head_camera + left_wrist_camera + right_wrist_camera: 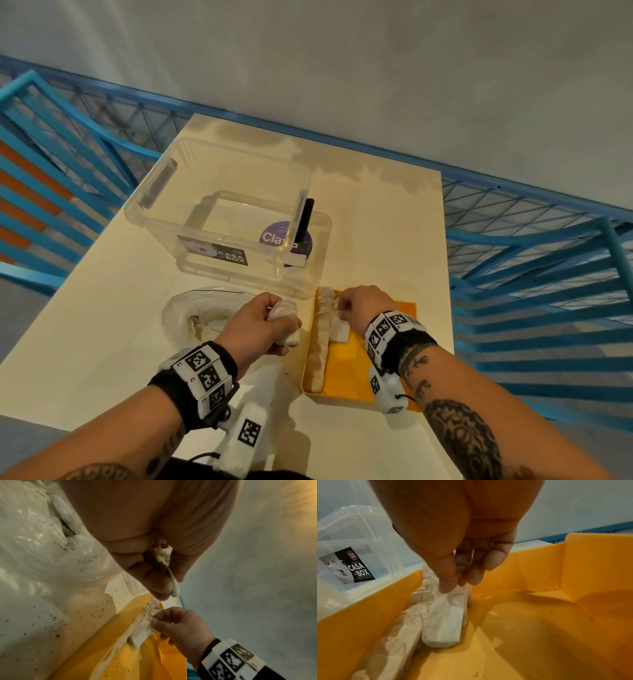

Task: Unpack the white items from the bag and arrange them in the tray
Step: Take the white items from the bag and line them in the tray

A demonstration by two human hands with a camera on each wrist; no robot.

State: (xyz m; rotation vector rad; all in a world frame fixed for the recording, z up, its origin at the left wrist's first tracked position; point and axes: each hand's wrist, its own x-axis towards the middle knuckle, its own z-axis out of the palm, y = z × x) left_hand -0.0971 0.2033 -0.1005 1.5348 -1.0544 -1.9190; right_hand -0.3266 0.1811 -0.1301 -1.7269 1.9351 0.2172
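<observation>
Right hand (363, 308) is pinching the twisted wrapper end of one white packet (444, 620) between thumb and fingers; the packet is sitting inside the yellow tray (346, 377), touching a row of wrapped white packets (320, 346) that is running along the tray's left wall. Count in that row: cannot tell, the wrappers are blurring together.

Left hand (260, 325) is gripping one more white packet (286, 325), fingers curled round it, above the table (85, 342) between bag and tray.

One clear plastic bag (205, 315) is lying on the table left of the left hand, with more white items showing inside it; number unclear.

One clear storage box (219, 212) is sitting behind bag and tray.
</observation>
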